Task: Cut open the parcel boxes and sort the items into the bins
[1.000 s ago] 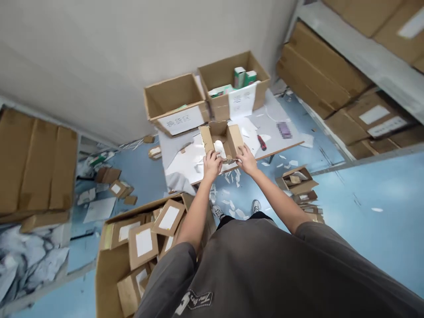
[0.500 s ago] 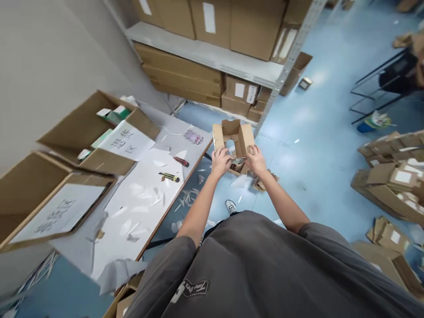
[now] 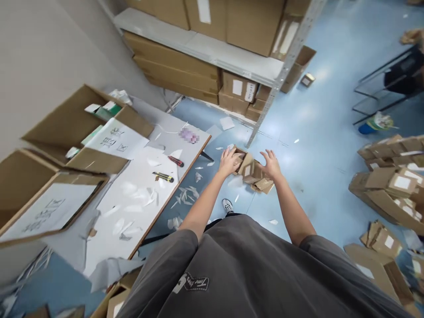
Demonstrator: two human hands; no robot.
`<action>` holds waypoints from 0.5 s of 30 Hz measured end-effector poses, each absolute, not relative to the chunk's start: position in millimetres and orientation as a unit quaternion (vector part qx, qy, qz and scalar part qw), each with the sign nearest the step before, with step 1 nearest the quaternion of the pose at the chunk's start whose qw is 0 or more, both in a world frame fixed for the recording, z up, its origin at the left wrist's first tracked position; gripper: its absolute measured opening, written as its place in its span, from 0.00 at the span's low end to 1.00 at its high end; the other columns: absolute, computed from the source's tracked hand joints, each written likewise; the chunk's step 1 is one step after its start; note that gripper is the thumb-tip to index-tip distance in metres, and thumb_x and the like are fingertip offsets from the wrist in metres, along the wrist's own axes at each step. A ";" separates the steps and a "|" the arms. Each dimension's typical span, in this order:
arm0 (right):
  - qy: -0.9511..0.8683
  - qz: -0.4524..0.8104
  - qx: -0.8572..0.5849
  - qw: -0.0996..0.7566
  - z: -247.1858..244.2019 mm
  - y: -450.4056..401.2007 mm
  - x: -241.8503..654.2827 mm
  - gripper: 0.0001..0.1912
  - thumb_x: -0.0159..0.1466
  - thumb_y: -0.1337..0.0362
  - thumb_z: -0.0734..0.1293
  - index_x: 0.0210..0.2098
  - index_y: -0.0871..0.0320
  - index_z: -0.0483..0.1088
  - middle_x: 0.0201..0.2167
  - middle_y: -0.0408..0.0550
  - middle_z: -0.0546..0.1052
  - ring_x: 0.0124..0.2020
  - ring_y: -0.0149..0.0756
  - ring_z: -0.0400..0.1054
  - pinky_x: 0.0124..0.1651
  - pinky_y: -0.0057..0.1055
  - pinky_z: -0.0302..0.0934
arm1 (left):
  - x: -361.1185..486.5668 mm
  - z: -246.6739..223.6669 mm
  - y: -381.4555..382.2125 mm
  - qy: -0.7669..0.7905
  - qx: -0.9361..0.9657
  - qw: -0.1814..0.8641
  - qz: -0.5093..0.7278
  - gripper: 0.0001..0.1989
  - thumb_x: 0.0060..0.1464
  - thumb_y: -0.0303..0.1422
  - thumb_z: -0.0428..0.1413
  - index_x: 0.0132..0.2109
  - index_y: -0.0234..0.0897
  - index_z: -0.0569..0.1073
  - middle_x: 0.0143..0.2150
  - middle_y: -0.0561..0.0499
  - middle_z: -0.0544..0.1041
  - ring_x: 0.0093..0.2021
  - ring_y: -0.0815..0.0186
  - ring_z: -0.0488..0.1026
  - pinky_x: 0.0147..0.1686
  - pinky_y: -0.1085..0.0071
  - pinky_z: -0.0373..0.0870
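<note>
My left hand (image 3: 229, 162) is open, fingers loosely spread, over the left side of a cardboard pile. My right hand (image 3: 270, 164) is open too, with its fingers apart and nothing in them, at the pile's right. Between and below both hands lie open cardboard boxes (image 3: 247, 168) and flattened pieces (image 3: 263, 184) on the blue floor. Part of the pile is hidden behind my left fingers. To my left, a yellow box cutter (image 3: 163, 177) and a red box cutter (image 3: 176, 161) rest on the white table.
White paper scraps (image 3: 185, 195) litter the table (image 3: 109, 234) and floor. Two large open cartons (image 3: 96, 161) with handwritten sheets stand on the table's left. A metal shelf (image 3: 212, 53) full of boxes is ahead. More cardboard (image 3: 384, 185) and a black chair (image 3: 400, 73) are at right.
Both hands have let go of the small open cardboard box and moved apart, the right hand farther right. The box has dropped from between them toward the pile on the floor.
</note>
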State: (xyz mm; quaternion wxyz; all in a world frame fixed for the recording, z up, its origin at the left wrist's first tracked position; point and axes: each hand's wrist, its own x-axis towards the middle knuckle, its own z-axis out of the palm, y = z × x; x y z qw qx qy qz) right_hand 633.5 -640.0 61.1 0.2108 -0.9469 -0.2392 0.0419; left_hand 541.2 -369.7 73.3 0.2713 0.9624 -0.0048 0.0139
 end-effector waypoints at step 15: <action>-0.709 0.022 -0.658 0.252 133.3 -219.1 521.6 0.38 0.67 0.55 0.71 0.75 0.55 0.65 0.79 0.64 0.59 0.79 0.68 0.50 0.74 0.71 0.53 | 203.5 148.4 -172.5 0.496 0.847 0.110 0.160 0.32 0.64 0.37 0.64 0.74 0.44 0.71 0.82 0.41 0.59 0.84 0.41 0.46 0.77 0.40 0.55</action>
